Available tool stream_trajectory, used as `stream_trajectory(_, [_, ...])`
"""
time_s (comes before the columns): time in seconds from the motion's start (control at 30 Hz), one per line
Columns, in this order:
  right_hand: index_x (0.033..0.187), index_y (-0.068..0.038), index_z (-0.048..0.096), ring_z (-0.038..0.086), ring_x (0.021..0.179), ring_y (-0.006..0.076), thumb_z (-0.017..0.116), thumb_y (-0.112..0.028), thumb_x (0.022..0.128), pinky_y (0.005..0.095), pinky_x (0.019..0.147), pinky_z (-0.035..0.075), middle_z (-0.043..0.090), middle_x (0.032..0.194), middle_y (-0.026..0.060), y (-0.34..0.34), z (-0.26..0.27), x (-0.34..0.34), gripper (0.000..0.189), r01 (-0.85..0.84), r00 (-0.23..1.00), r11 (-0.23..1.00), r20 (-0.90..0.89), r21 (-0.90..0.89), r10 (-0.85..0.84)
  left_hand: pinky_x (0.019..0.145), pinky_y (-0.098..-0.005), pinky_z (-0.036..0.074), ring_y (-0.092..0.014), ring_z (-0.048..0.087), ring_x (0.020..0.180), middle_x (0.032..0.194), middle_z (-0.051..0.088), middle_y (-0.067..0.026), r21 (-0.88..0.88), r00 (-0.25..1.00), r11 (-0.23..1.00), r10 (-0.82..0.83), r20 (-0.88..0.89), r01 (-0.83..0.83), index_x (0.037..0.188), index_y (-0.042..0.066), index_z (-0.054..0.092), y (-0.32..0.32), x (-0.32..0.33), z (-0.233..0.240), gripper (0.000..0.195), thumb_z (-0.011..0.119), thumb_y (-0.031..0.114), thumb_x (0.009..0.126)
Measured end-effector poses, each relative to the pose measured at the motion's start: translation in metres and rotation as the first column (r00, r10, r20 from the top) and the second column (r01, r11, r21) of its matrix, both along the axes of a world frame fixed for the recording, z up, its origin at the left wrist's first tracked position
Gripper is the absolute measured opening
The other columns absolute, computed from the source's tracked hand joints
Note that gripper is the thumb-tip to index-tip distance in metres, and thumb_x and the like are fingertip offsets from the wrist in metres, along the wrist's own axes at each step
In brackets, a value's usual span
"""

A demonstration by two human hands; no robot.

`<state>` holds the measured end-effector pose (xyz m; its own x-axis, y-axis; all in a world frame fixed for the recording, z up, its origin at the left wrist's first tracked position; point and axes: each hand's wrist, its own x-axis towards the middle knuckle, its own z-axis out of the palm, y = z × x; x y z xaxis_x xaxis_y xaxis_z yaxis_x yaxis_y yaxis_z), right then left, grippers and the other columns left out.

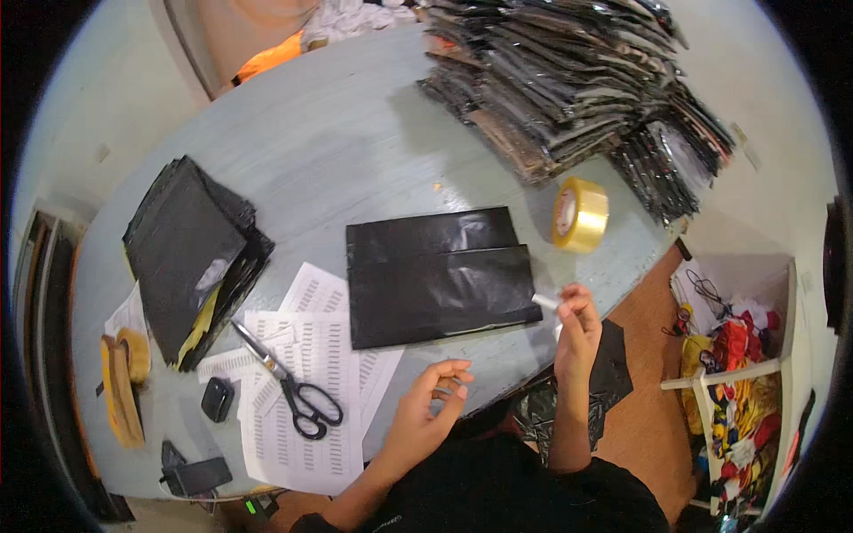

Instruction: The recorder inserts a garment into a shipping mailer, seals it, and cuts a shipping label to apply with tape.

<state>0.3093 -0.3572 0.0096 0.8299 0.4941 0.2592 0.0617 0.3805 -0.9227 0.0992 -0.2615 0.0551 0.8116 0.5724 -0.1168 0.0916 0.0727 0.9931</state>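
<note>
Flat on the table before me lies a folded black plastic packet (pixel 440 286), a crease running across its upper part. My right hand (pixel 578 326) pinches a small white strip (pixel 546 302) between thumb and fingers, just off the packet's right edge. My left hand (pixel 436 400) hovers below the packet, fingers curled and apart, with nothing in it. A roll of clear yellowish packing tape (pixel 581 214) stands on its edge beyond the right hand. Black-handled scissors (pixel 290 383) lie on printed sheets (pixel 326 400) left of my left hand.
A large heap of black plastic packets (pixel 553 86) fills the far right. Black bags (pixel 190 260) are stacked at left, near tape rolls (pixel 126 373), a small black case (pixel 217 400) and a dark device (pixel 198 476). Shelves (pixel 733 373) with colourful items stand right of the table (pixel 286 146).
</note>
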Motion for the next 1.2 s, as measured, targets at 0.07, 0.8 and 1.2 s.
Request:
stream_trajectory(0.07, [0.078, -0.006, 0.057, 0.039, 0.117, 0.0225, 0.063, -0.008, 0.080, 0.0353, 0.099, 0.027, 0.044, 0.121, 0.0089, -0.003, -0.008, 0.028, 0.007, 0.192, 0.975, 0.981, 0.117, -0.008, -0.190, 0.082, -0.0274, 0.042, -0.014, 0.055, 0.095, 0.102, 0.060, -0.0070, 0.002, 1.000, 1.000, -0.025, 0.004, 0.025, 0.116, 0.002, 0.051, -0.005, 0.003, -0.001, 0.027, 0.052, 0.009, 0.089])
stream_trajectory(0.8, [0.081, 0.000, 0.057, 0.050, 0.080, 0.0102, 0.060, -0.004, 0.082, 0.0237, 0.076, 0.037, 0.054, 0.083, 0.0023, 0.003, 0.009, 0.070, 0.005, 0.270, 0.963, 0.931, -0.043, 0.246, -0.268, 0.084, -0.0296, 0.045, -0.018, 0.058, 0.097, 0.106, 0.060, -0.0117, 0.107, 0.990, 0.984, -0.139, -0.011, 0.139, 0.106, 0.001, 0.057, -0.022, 0.014, -0.004, 0.020, 0.053, 0.006, 0.088])
stream_trajectory(1.2, [0.078, -0.004, 0.065, 0.042, 0.107, 0.0278, 0.069, -0.012, 0.074, 0.0400, 0.097, 0.027, 0.050, 0.098, 0.0107, -0.022, 0.042, -0.117, 0.009, -0.121, 0.953, 0.992, 0.277, -0.034, 0.126, 0.103, -0.0386, 0.031, -0.033, 0.031, 0.129, 0.138, 0.031, -0.0206, 0.562, 0.991, 0.826, -0.026, 0.134, -0.054, 0.137, -0.001, 0.025, -0.015, 0.008, 0.002, 0.076, 0.067, 0.014, 0.076])
